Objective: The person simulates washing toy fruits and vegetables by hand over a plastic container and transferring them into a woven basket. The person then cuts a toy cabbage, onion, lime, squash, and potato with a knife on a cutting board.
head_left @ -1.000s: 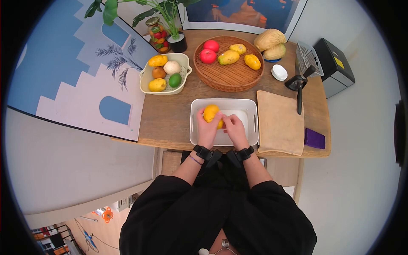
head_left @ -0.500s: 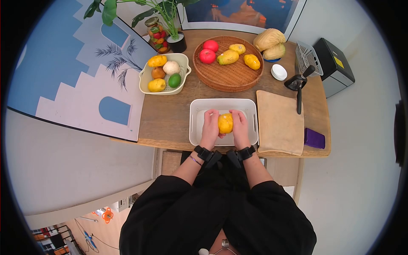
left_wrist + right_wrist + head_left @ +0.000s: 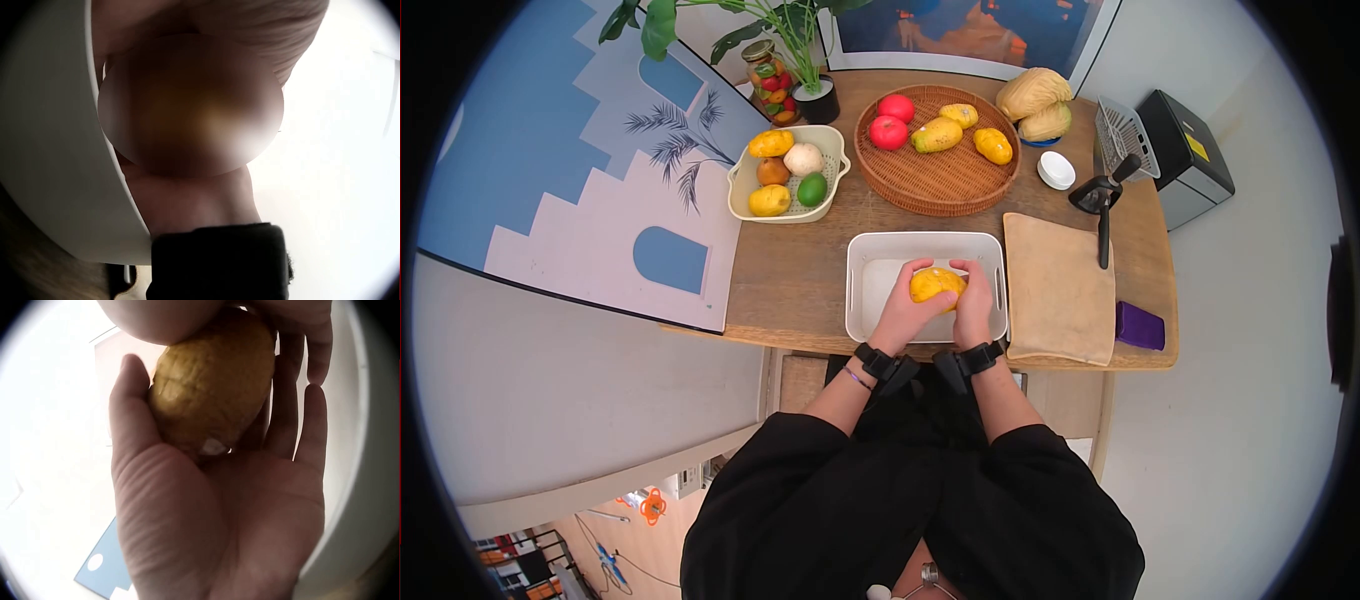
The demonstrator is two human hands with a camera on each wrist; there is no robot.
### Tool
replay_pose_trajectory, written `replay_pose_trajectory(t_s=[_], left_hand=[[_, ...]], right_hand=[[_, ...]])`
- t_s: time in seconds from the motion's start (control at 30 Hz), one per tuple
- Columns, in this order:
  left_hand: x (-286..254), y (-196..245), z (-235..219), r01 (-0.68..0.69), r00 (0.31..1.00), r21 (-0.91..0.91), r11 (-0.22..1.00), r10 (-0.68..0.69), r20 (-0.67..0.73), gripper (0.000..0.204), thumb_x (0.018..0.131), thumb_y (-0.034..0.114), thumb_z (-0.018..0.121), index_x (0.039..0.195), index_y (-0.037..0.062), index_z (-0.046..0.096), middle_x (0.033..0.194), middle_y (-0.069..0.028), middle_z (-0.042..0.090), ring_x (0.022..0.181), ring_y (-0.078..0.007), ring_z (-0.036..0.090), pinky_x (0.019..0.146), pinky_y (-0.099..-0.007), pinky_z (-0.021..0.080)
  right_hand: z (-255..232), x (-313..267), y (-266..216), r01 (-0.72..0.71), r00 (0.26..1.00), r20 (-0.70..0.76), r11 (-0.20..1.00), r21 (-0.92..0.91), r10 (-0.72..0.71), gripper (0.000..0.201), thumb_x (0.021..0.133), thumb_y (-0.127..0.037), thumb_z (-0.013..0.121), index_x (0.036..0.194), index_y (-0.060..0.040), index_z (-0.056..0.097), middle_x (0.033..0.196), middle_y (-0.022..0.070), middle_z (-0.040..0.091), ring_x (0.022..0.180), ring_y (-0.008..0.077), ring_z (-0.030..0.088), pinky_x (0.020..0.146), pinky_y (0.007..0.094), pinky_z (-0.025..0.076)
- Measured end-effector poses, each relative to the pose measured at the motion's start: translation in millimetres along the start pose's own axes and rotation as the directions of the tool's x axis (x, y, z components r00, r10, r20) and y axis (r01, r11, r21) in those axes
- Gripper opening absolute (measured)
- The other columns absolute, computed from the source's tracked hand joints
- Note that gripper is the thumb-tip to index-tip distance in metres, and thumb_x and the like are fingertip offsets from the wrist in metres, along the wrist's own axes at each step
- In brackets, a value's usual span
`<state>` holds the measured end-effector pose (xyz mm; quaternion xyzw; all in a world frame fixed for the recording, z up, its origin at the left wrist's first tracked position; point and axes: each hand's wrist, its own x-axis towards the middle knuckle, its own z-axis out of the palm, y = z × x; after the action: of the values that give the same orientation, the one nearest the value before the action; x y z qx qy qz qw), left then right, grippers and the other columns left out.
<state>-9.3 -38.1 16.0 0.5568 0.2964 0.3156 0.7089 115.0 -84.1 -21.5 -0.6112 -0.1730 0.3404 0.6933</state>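
The white tray (image 3: 875, 280) lies at six o'clock from the round basket (image 3: 890, 185). Over it, the left hand (image 3: 906, 308) and right hand (image 3: 973, 305) grip the yellow fruit (image 3: 935, 284), curled from its eight and four o'clock. Better to cup it low, pressing gently and evenly, so it cannot slip.

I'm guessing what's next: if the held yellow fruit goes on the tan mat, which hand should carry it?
Probably the right hand: both it and the left hand hold the yellow fruit, but the right is nearer the tan mat beside the white tub.
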Motion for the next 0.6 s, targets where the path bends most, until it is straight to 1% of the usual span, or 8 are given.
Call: replay_pose_trajectory(t_s=[0.07,0.2,0.27,0.37,0.4,0.47,0.53,0.6], left_hand=[[1,-6,-5,0.002,0.999,-0.037,0.999,-0.004,-0.042,0.054,0.091,0.018,0.077,0.134,0.0033,0.047,0.116,-0.0106,0.062,0.106,-0.0165,0.062,0.091,-0.0307,0.054],[2,-9,-9,-0.024,0.997,0.033,0.999,0.026,-0.067,0.048,0.091,0.017,0.076,0.129,0.0028,0.050,0.115,-0.0108,0.062,0.105,-0.0171,0.063,0.090,-0.0306,0.054],[4,-14,-9,-0.016,0.984,0.020,1.000,0.019,-0.179,0.054,0.091,0.018,0.075,0.133,0.0032,0.045,0.114,-0.0121,0.062,0.104,-0.0179,0.063,0.089,-0.0306,0.054],[3,-4,-3,0.052,0.955,-0.023,0.998,-0.057,-0.293,0.057,0.093,0.011,0.071,0.139,0.0035,0.038,0.120,-0.0130,0.059,0.106,-0.0184,0.061,0.091,-0.0307,0.053],[4,-8,-3,0.053,0.955,-0.023,0.998,-0.058,-0.291,0.057,0.093,0.011,0.071,0.139,0.0035,0.038,0.120,-0.0130,0.059,0.106,-0.0184,0.061,0.091,-0.0307,0.053],[6,-15,-5,-0.041,0.891,0.010,0.999,0.041,-0.452,0.063,0.094,0.014,0.071,0.143,0.0041,0.032,0.122,-0.0145,0.058,0.106,-0.0192,0.061,0.089,-0.0306,0.054],[8,-16,-7,-0.037,0.881,-0.016,0.999,0.025,-0.472,0.061,0.096,0.017,0.071,0.143,0.0042,0.034,0.122,-0.0149,0.058,0.108,-0.0190,0.060,0.089,-0.0307,0.054],[7,-12,-8,-0.033,0.869,-0.046,0.998,0.006,-0.494,0.059,0.098,0.021,0.070,0.142,0.0042,0.035,0.123,-0.0154,0.058,0.109,-0.0189,0.059,0.089,-0.0308,0.054]], right_hand=[[-3,1,-1,-0.025,1.000,-0.007,0.996,-0.090,0.024,0.045,0.109,-0.034,0.036,0.105,-0.0007,0.067,0.088,0.0040,0.058,0.082,0.0146,0.054,0.075,0.0285,0.045],[1,-1,-7,-0.114,0.990,-0.061,0.975,0.190,0.128,0.045,0.108,-0.035,0.039,0.106,-0.0022,0.069,0.083,0.0019,0.058,0.076,0.0117,0.052,0.070,0.0262,0.041],[5,-3,-9,-0.119,0.985,-0.087,0.950,0.288,0.150,0.041,0.107,-0.034,0.043,0.106,-0.0026,0.070,0.082,0.0019,0.060,0.077,0.0105,0.053,0.070,0.0253,0.042],[13,-10,-17,-0.051,0.999,-0.003,0.989,0.139,0.052,0.033,0.105,-0.029,0.050,0.109,-0.0025,0.071,0.085,0.0036,0.066,0.080,0.0107,0.059,0.071,0.0254,0.046],[14,-9,-12,0.004,0.997,0.074,1.000,-0.017,-0.003,0.031,0.104,-0.026,0.053,0.109,-0.0017,0.071,0.087,0.0054,0.068,0.082,0.0109,0.061,0.073,0.0259,0.048],[12,-6,-5,0.071,0.986,0.159,0.984,-0.165,-0.044,0.029,0.103,-0.024,0.055,0.109,-0.0009,0.071,0.089,0.0072,0.070,0.083,0.0111,0.063,0.074,0.0265,0.050],[11,-2,-3,-0.063,0.958,0.234,0.921,-0.385,0.164,0.034,0.102,-0.030,0.057,0.110,0.0003,0.070,0.093,0.0119,0.073,0.086,0.0155,0.067,0.078,0.0292,0.052],[14,-5,-2,-0.066,0.965,0.209,0.915,-0.399,0.161,0.036,0.101,-0.033,0.058,0.110,0.0004,0.071,0.094,0.0140,0.073,0.088,0.0178,0.068,0.080,0.0300,0.052]])
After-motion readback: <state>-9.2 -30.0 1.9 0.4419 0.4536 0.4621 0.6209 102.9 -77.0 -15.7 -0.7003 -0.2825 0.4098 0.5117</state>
